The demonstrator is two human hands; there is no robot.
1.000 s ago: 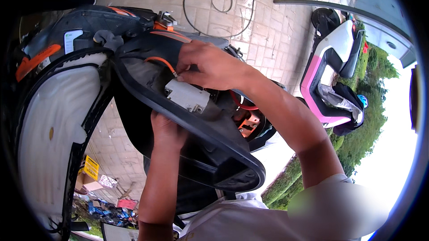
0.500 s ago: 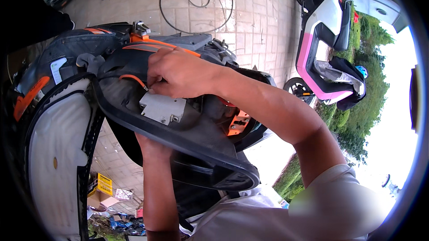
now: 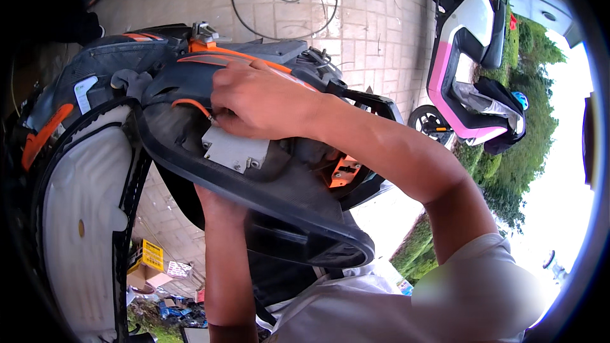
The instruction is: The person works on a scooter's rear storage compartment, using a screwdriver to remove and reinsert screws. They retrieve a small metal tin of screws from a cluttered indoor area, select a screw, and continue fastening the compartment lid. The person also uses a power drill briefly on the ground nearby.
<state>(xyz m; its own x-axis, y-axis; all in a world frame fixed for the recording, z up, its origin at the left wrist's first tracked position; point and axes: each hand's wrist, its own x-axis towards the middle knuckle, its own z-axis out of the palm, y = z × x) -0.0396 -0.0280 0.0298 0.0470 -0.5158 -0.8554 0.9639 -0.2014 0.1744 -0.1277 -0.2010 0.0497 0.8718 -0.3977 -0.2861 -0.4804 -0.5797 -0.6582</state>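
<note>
The right hand (image 3: 260,101) rests on the upper edge of the black panel (image 3: 279,197), fingers curled together over the orange wire (image 3: 190,104) just above the grey module (image 3: 234,150). The left hand (image 3: 219,206) supports the panel from beneath; its grip is hidden behind the panel, so its state cannot be told. The panel sits against the scooter body (image 3: 82,216), tilted. A pink scooter (image 3: 467,82) stands well apart on the paving (image 3: 375,31).
</note>
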